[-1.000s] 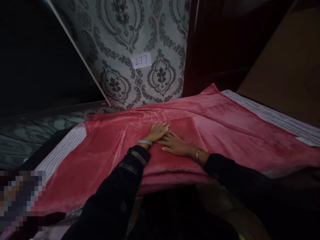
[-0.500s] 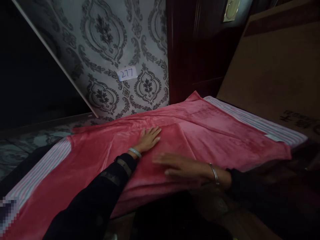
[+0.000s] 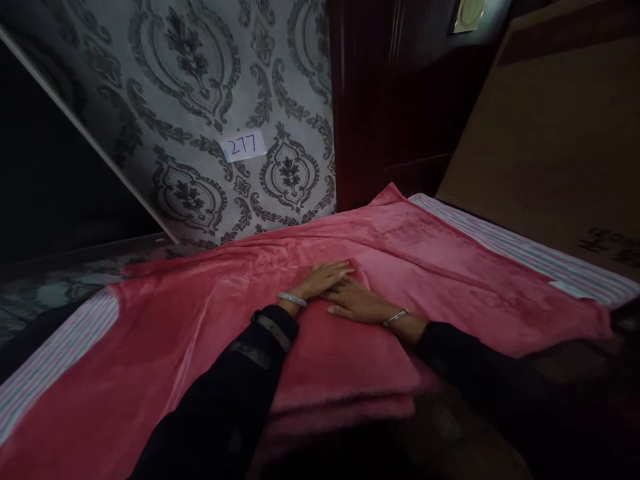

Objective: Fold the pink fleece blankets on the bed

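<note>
A red plush cloth [image 3: 440, 267] lies spread over a striped surface, with a folded, layered part of it at the centre front. My left hand [image 3: 325, 277] rests flat on the far part of the folded section, fingers stretched to the right. My right hand [image 3: 357, 300] lies palm down just beside it, its fingertips meeting or overlapping the fingers of my left hand. Neither hand grips the cloth. Fine wrinkles run through the cloth behind and to the left of my hands.
Striped fabric [image 3: 525, 250] shows at the right edge and also at the left. A cardboard sheet [image 3: 550, 133] leans at the right. Behind are a patterned wall [image 3: 200, 87] with a paper label [image 3: 243, 145] and a dark red panel [image 3: 385, 100].
My right hand has moved forward onto the folded section, next to my left hand. My left hand has shifted slightly right. The view has shifted a little.
</note>
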A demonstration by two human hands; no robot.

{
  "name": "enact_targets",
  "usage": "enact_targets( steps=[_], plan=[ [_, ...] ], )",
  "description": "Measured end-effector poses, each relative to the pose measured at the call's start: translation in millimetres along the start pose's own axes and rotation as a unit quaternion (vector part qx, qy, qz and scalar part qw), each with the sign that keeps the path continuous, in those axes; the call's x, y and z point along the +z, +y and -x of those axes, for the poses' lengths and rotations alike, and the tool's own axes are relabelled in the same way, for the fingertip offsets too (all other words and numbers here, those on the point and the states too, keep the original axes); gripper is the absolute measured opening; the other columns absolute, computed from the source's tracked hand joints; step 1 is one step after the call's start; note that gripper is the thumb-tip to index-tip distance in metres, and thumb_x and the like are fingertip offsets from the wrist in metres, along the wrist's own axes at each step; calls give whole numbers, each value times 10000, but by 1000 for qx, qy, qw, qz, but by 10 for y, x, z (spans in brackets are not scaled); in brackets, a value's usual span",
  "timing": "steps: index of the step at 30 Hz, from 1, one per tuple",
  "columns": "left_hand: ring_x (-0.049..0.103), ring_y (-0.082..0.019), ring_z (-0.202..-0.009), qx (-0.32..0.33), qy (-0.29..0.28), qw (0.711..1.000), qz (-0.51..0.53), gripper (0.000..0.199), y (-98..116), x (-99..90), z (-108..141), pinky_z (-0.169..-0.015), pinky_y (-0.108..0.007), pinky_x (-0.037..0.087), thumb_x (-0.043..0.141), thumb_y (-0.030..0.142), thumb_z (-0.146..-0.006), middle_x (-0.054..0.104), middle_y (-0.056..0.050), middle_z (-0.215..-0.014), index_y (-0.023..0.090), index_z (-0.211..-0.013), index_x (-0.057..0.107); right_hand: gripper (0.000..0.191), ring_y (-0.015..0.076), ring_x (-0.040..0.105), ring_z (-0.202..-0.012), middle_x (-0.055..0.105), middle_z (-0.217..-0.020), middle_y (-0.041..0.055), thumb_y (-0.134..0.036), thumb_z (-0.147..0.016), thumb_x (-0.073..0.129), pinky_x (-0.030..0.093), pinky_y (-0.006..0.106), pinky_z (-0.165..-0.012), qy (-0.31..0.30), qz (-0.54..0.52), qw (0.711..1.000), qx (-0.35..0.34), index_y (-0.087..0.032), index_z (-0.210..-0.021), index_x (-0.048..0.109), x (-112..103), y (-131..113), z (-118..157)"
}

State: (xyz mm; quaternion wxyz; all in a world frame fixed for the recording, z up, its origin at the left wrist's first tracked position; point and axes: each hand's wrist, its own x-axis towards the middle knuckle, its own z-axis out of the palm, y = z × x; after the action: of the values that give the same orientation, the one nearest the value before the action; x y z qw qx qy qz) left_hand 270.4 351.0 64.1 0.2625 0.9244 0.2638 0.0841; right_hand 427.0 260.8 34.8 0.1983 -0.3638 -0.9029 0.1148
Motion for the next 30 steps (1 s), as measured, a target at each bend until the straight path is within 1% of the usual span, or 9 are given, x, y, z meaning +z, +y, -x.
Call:
enact_targets(
  steps=[4, 9, 11, 14, 17, 20, 23, 27, 30],
  plan=[
    [354, -161, -1517, -1, -9, 1000, 15, 533, -34, -24, 7, -1282, -425, 225, 261, 397, -1041, 436, -14, -1623, 268, -1457, 568, 570, 242, 156, -1569, 319, -1664, 46, -527, -1082, 345, 34, 550, -1280, -38, -59, 997, -31, -303, -1606, 359, -86, -239, 158],
    [323, -182, -1533, 26, -11, 998, -49, 524, 25, -38, 41, -1287, -422, 177, 400, 443, -1019, 388, -29, -1650, 271, -1500, 515, 572, 205, 45, -1581, 235, -1689, -20, -490, -1084, 379, 43, 516, -1289, -85, -102, 990, -40, -389, -1627, 230, -54, -840, 650],
    [300, -209, -1543, 29, -12, 996, -78, 541, 74, -20, 49, -1283, -452, 173, 437, 450, -1009, 361, -46, -1664, 270, -1517, 492, 595, 201, 29, -1580, 206, -1695, -24, -499, -1079, 392, 35, 506, -1291, -92, -106, 990, -29, -392, -1632, 200, -2, -1043, 833],
    [225, -265, -1570, 9, -20, 991, -132, 574, 182, 9, 65, -1275, -550, 111, 386, 443, -1029, 280, -61, -1698, 269, -1576, 393, 609, 217, 26, -1580, 196, -1695, -21, -529, -1071, 394, 8, 527, -1287, -101, -119, 988, -9, -382, -1633, 212, 32, -1237, 1019],
    [135, -316, -1588, -21, -39, 987, -157, 629, 316, -11, 190, -1262, -604, 44, 386, 462, -1030, 193, -86, -1721, 245, -1615, 304, 597, 227, 144, -1571, 275, -1674, -12, -565, -1069, 358, 89, 527, -1290, -99, -155, 983, 6, -366, -1625, 272, -63, -1325, 1121],
    [113, -341, -1589, -44, -58, 985, -155, 658, 456, -118, 566, -1263, -601, 34, 439, 511, -1011, 196, -108, -1718, 224, -1597, 348, 603, 239, 279, -1534, 329, -1654, -1, -583, -1069, 312, 238, 500, -1269, -40, -170, 983, 61, -348, -1623, 304, -248, -1308, 1144],
    [145, -322, -1586, -47, -60, 982, -175, 656, 585, -265, 1190, -1269, -579, 54, 409, 565, -1016, 245, -114, -1705, 228, -1578, 385, 628, 283, 280, -1531, 355, -1643, 26, -598, -1055, 331, 276, 549, -1250, 43, -121, 986, 102, -320, -1618, 337, -337, -1187, 1037],
    [134, -313, -1590, -72, 1, 970, -231, 660, 655, -295, 2077, -1260, -626, 30, 381, 575, -1027, 263, -95, -1702, 269, -1607, 316, 614, 272, 191, -1559, 320, -1660, 31, -551, -1069, 322, 222, 575, -1263, 76, -37, 994, 66, -314, -1635, 287, -136, -1079, 726],
    [144, -352, -1584, -137, 65, 953, -263, 663, 579, -84, 2548, -1240, -688, 62, 426, 551, -1017, 273, -103, -1696, 268, -1608, 323, 616, 290, 109, -1573, 226, -1692, 32, -544, -1071, 344, 194, 605, -1255, 33, 44, 998, 26, -320, -1639, 261, 137, -1158, 565]
  ],
)
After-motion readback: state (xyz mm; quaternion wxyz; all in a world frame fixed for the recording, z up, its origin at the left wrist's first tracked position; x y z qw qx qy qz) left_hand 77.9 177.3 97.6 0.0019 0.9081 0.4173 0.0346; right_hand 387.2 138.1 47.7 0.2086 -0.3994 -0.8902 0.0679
